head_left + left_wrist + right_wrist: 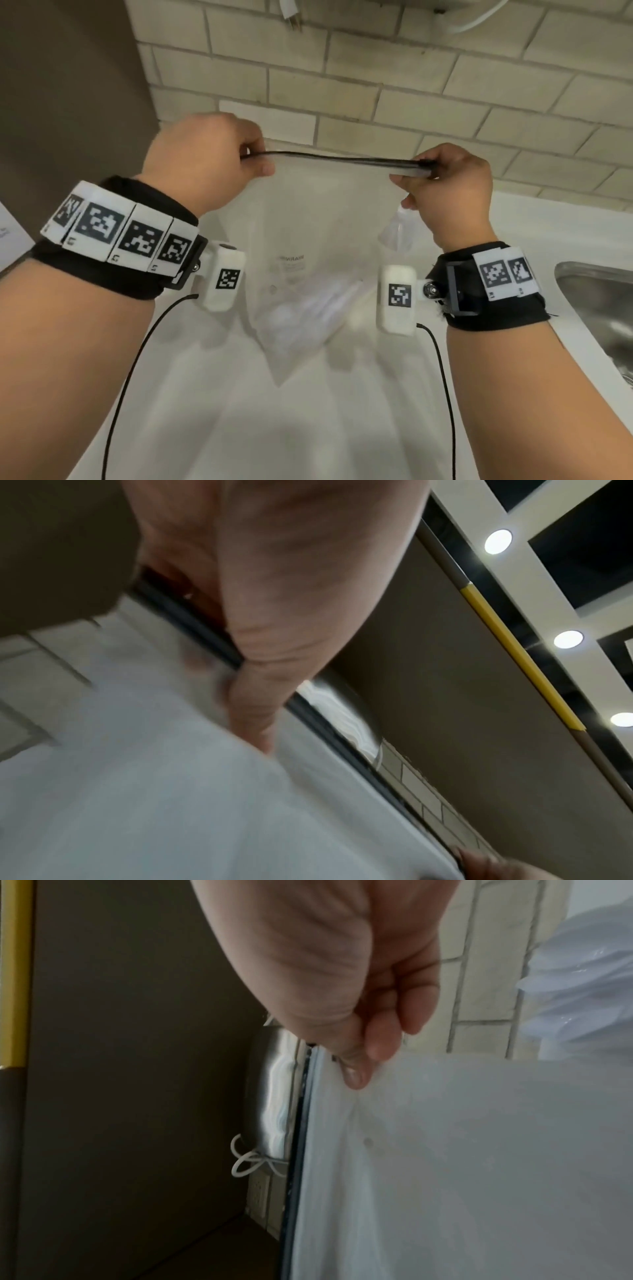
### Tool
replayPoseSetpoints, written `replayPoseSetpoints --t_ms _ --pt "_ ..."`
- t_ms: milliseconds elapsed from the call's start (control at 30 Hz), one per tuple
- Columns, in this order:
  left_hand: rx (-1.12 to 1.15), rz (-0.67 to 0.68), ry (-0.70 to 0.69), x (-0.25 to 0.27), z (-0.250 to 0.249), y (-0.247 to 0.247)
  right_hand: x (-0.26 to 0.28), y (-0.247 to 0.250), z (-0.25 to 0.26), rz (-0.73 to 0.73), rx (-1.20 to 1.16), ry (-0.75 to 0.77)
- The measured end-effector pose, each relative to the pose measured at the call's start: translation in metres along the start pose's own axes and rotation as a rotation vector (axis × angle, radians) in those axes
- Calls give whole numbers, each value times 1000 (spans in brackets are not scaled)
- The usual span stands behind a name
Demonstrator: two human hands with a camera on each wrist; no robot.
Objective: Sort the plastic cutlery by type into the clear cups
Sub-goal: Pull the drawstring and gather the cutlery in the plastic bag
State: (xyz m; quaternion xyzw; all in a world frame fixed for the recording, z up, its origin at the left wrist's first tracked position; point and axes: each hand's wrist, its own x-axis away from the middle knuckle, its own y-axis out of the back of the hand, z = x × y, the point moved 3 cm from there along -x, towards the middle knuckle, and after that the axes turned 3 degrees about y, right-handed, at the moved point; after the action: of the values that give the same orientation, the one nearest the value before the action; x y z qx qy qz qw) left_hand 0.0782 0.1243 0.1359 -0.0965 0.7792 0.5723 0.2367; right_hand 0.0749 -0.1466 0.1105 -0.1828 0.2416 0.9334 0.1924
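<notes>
Clear plastic bag [294, 260], hanging mid-frame over the white worktop [308, 428] with the cutlery [308, 308] pooled at its bottom, is being pinched at its dark zip strip [335, 160] by the left hand [209, 161] and right hand [445, 185], so peeling the lips apart evenly, bag upright, should prevent spilling.

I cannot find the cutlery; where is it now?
In the head view, centre: inside the clear bag, at its bottom, which both hands hold up above the white counter.

From my seat, the frosted clear plastic zip bag [301, 240] hangs between my wrists and blocks the middle. The white countertop [308, 428] below it shows bare room to pass. The pale brick-tiled wall [376, 96] closes the back, the brown panel [68, 85] the left, the steel sink [596, 308] the right.
</notes>
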Motion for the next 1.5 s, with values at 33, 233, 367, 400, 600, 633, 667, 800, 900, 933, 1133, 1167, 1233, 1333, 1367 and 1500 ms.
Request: replayPoseSetpoints --t_ms 33,233,367,400,600,633,667,800,900,933,1133,1167,1233,1333,1367,1500 --pt "16 13 40 -1 3 -1 1 3 -3 -21 -45 -41" --pt "214 -185 269 -6 20 9 7 11 -5 -90 -296 -5" --pt "28 -183 107 -4 -12 7 11 4 13 12 -411 61" --pt "103 -156 -10 -3 -29 5 12 -1 18 44 -398 68" --pt "639 -66 -184 1 -91 -11 25 -17 44 154 -188 206" --pt "647 -87 -166 -1 -92 -12 26 -17 44 153 -172 215" --pt "613 -92 -156 -3 -92 -14 27 -16 44 150 -172 212" --pt "514 -20 -188 -5 -85 -20 25 -8 40 107 -182 223" --pt "421 -8 -188 -6 -69 -23 19 3 36 43 -198 228" --pt "386 1 -166 -7 -60 -24 15 8 34 11 -215 216" --pt "161 250 46 -6 -1 -23 -7 40 11 -189 -303 104" --pt "153 367 32 -2 1 -23 -9 40 8 -212 -297 88" --pt "157 676 -50 11 -3 -25 -11 35 3 -229 -290 58" --pt "302 854 -118 26 -20 -28 -12 21 3 -207 -320 37" --pt "386 786 -104 26 -25 -28 -12 17 4 -188 -327 39" --pt "617 573 5 21 -38 -42 -6 -4 12 -98 -350 67"
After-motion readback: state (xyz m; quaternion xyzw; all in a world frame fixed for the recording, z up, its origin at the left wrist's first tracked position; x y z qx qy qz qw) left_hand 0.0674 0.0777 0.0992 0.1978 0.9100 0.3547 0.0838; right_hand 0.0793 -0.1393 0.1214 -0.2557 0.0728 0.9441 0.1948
